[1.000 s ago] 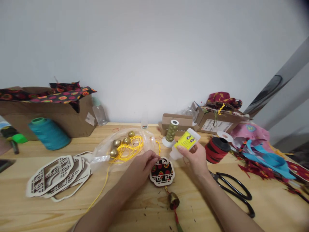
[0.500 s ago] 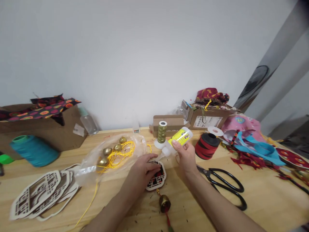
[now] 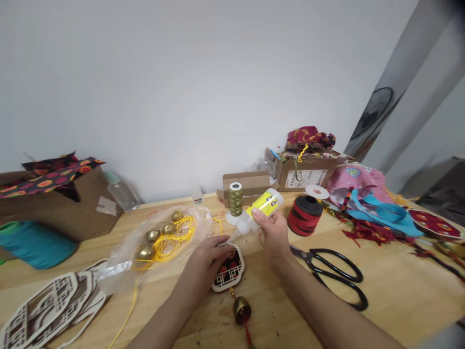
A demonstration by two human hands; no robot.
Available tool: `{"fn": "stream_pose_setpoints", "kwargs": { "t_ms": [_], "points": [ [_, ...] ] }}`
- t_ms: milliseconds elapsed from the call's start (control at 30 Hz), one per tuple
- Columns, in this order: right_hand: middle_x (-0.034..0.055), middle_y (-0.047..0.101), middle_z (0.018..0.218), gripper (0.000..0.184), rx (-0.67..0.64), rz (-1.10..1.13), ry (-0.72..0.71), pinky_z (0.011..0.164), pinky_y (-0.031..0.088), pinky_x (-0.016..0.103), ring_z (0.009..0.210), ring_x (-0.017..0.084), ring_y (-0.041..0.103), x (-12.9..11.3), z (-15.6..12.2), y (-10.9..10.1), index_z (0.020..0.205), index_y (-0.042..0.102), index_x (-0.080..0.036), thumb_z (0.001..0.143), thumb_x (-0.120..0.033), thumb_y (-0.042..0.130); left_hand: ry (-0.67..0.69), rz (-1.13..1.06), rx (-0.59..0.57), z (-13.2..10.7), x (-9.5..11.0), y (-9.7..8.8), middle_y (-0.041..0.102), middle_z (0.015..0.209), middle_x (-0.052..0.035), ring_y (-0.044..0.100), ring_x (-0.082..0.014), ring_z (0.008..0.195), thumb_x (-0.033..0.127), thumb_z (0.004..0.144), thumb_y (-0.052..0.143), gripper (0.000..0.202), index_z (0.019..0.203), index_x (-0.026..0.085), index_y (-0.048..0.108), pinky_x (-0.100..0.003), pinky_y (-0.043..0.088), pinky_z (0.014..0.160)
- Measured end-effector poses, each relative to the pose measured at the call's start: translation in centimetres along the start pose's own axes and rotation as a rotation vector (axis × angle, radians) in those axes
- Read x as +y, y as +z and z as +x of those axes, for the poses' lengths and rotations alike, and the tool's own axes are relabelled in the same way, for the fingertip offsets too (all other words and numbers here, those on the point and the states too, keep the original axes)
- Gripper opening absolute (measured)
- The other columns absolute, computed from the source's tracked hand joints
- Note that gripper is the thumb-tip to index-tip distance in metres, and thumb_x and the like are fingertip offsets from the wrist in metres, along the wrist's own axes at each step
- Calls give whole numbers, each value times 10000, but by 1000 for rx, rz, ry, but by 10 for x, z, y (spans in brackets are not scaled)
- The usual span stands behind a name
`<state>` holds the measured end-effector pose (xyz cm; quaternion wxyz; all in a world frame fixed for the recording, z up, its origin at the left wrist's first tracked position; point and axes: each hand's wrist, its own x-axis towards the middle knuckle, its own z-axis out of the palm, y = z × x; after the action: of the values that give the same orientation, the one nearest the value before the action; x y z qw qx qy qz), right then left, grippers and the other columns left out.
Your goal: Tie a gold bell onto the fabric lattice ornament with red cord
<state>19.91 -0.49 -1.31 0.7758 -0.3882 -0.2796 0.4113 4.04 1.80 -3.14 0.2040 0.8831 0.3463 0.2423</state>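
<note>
My right hand (image 3: 274, 237) is wrapped round a glue bottle (image 3: 267, 203) with a yellow label, tilted so its thin nozzle points down and left. The nozzle tip is at the upper edge of a cut-out wooden ornament (image 3: 236, 275) backed with dark patterned fabric. With its fingers over the upper left of that ornament, my left hand (image 3: 207, 264) grips it against the table; its thumb is partly hidden. From the ornament's lower end a brass bell (image 3: 241, 310) hangs on yellow cord, lying on the wood with a red cord trailing from it.
Black-handled scissors (image 3: 334, 271) and a red-and-black thread spool (image 3: 305, 215) lie right of my hand. Green thread (image 3: 236, 199) stands behind. Leftward are a plastic bag (image 3: 125, 257) with bells and yellow cord, wooden cut-outs (image 3: 39, 310) and a teal cone (image 3: 36, 245). Boxes (image 3: 305, 177) line the wall.
The view has swung slightly, shifting most things leftward. The glue bottle stays in my right hand with its nozzle at the ornament's upper edge, and my left hand keeps its hold.
</note>
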Motion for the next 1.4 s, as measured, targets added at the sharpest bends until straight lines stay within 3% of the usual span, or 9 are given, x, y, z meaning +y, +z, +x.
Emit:
{"fn": "stream_pose_setpoints", "kwargs": {
  "t_ms": [233,533,1100,1233,1400],
  "points": [
    [8,633,658,246,2,19,-9,594,464,278,588,153,588,2,3,-3,725,574,-140,587,-294,707,-33,-97,-24,-2,-4,-5,633,1062,-33,563,-186,964,234,817,432,269,999,258,629,-321,441,848],
    [-16,624,630,194,4,116,12,580,448,241,582,129,577,5,6,-6,716,589,-140,599,-239,708,6,70,-98,-14,-8,-15,528,1210,-45,483,-226,1084,298,812,440,277,1029,308,611,-373,393,915],
    [-9,666,643,154,-10,535,293,539,489,215,585,124,613,-10,6,1,751,563,-163,665,-271,630,65,205,-149,-14,-7,-10,490,1236,-59,446,-231,1118,273,838,391,307,1082,293,577,-390,384,927],
    [-1,661,619,188,-72,603,401,503,480,204,544,111,596,-11,7,-2,751,565,-153,712,-335,597,86,194,-105,-15,-8,-10,488,1237,-55,456,-220,1111,266,835,401,300,1077,294,577,-376,396,917],
    [-22,640,618,344,-200,691,519,523,476,178,483,59,536,-19,8,-7,752,574,-145,727,-487,538,62,141,68,-15,-9,-15,575,1111,-59,531,-204,1011,283,820,435,250,978,264,628,-354,447,857]
  ]
}}
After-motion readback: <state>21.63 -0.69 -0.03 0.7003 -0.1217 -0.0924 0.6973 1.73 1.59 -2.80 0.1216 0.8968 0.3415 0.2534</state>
